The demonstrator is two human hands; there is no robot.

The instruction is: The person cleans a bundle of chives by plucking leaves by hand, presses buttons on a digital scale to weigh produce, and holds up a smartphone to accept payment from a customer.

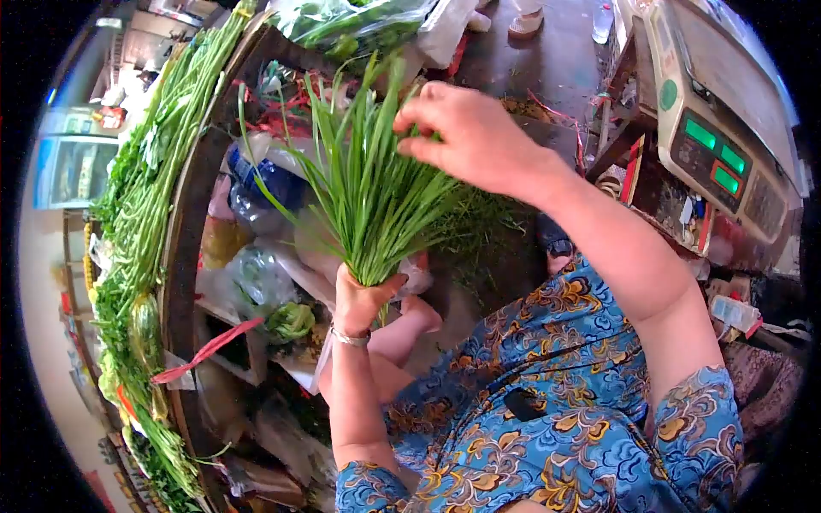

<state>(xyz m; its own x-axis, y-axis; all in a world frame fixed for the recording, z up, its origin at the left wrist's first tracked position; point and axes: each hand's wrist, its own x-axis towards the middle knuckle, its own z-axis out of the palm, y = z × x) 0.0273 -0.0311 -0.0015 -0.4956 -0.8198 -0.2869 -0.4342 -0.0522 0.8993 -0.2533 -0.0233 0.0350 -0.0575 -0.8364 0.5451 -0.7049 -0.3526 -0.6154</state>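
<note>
A bunch of long green leafy stalks (368,201) stands upright, fanned out at the top. Wrapped round its lower part is my left hand (363,299), with a bracelet on the wrist. My right hand (466,132) is raised at the upper right side of the bunch, its fingers bent towards the leaf tips. Whether those fingers hold a leaf is too small to tell. Loose green trimmings (479,231) lie on the dark floor behind and to the right of the bunch.
Long-stemmed greens (158,179) lie along a wooden-edged stand on the left. Plastic bags (256,278) and a leafy head (291,321) sit beneath it. A scale (718,128) with green displays stands at the upper right. Someone's foot (525,26) shows at the top.
</note>
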